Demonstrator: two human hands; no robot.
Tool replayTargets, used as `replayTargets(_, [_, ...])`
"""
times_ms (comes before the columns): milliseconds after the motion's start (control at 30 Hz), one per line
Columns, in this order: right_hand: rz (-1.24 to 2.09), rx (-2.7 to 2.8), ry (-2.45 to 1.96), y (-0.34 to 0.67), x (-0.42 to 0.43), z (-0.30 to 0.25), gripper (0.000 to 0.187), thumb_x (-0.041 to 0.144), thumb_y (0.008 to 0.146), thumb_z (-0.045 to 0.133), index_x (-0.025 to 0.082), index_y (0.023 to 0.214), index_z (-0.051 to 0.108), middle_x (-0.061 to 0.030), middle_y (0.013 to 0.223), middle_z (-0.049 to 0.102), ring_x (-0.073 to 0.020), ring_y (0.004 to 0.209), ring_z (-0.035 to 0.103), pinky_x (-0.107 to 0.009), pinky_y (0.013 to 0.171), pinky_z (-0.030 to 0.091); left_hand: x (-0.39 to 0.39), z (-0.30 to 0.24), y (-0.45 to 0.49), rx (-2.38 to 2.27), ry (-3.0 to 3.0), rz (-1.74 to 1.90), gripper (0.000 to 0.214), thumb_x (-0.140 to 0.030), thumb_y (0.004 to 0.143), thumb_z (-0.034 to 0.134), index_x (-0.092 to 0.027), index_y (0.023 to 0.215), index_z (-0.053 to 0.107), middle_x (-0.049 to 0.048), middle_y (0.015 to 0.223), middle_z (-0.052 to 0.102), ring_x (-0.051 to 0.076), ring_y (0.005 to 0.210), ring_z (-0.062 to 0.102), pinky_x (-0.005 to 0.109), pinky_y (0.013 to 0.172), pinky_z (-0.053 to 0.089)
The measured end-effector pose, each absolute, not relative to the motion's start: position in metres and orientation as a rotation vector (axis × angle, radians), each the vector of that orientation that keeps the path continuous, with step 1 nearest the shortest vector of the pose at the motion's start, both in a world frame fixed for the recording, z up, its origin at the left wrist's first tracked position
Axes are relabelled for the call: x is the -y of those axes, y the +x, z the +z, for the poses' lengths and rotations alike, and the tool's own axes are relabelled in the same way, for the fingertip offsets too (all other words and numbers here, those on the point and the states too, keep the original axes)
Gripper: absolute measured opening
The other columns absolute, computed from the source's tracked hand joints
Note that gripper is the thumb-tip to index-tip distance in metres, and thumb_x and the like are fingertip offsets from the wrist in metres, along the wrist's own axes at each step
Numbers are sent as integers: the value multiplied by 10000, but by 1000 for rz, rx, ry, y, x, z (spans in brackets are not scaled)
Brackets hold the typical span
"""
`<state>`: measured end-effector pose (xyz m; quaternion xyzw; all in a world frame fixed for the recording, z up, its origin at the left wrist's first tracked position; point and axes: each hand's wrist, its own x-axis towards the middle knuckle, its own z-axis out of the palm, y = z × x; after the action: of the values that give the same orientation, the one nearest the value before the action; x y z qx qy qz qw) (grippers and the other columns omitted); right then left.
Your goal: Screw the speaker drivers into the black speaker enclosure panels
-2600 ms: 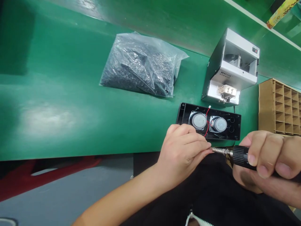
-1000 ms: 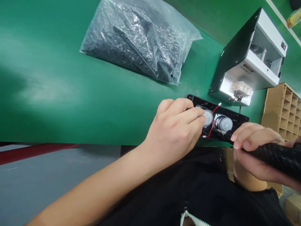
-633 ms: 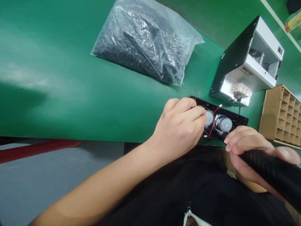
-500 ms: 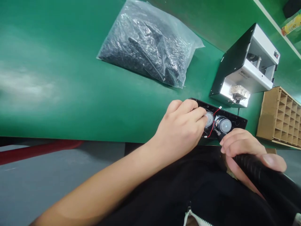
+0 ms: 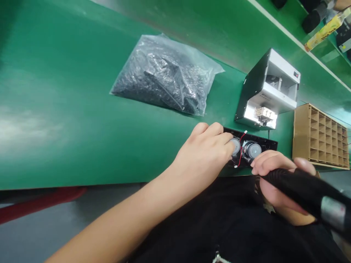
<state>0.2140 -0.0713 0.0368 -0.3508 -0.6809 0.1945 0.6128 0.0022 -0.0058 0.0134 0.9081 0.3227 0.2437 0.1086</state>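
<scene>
A long black panel lies at the table's front edge, with two round speakers set in it. Curled fingers of my left hand close around the edge of the left speaker, hiding part of it and the panel's left end. The right speaker sits uncovered beside it. A red wire with white plugs runs between the two. My right hand is wrapped round a black electric screwdriver, tilted, its tip end reaching the panel's near edge beside the right speaker. The tip itself is hard to make out.
Behind the panel stands a silver and black screw feeder machine. To its right is a cardboard box with dividers. A clear bag of small dark parts lies further left on the green table. A yellow-labelled bottle is at the far right.
The view has shifted, so the table items appear lower and further left. The screwdriver's back end has swung up in view. My left hand keeps its hold on the speaker.
</scene>
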Motion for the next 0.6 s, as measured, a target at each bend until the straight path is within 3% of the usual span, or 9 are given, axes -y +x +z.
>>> replayTargets(100, [482, 1306, -773, 231, 64, 62, 623, 664, 1069, 531, 262, 1537, 616, 10, 834, 716, -180, 546, 644, -369, 488, 599, -1, 16, 1, -923, 2677, 668, 57, -168, 1004, 778, -208, 1041, 764, 62, 1035, 834, 282, 908, 607, 434, 780, 355])
replayTargets(200, [512, 1241, -820, 271, 59, 97, 529, 596, 1036, 618, 310, 1475, 689, 27, 789, 683, -188, 523, 626, -400, 518, 641, -9, 18, 1, -891, 2710, 589, 149, -170, 964, 825, -208, 1099, 775, 62, 1035, 834, 294, 906, 621, 436, 782, 361])
replayTargets(300, [592, 1266, -779, 307, 48, 115, 544, 588, 961, 749, 395, 1469, 720, 36, 808, 641, -205, 573, 649, -489, 628, 722, -15, 19, 0, -847, 2754, 531, 112, -173, 987, 787, -217, 1090, 780, 67, 1044, 834, 301, 915, 653, 447, 782, 375])
replayTargets(367, [600, 1258, -779, 317, 35, 115, 515, 617, 996, 711, 400, 1463, 728, 33, 843, 631, -179, 563, 632, -446, 585, 712, -17, 19, 0, -822, 2771, 518, 92, -186, 1006, 761, -214, 1092, 778, 75, 1053, 834, 304, 912, 666, 459, 781, 384])
replayTargets(467, [553, 1215, -836, 311, 17, 107, 512, 634, 1025, 677, 324, 1421, 773, 33, 830, 642, -122, 474, 574, -304, 406, 584, -18, 20, -2, -797, 2776, 519, 99, -197, 1037, 718, -192, 1120, 772, 84, 1046, 833, 303, 895, 670, 471, 778, 393])
replayTargets(600, [508, 1174, -947, 299, 8, 102, 533, 732, 1027, 642, 350, 1357, 814, 25, 762, 640, -138, 468, 577, -295, 382, 564, -17, 19, -2, -791, 2775, 525, 138, -199, 1073, 652, -177, 1153, 763, 86, 1055, 835, 299, 894, 679, 471, 774, 389])
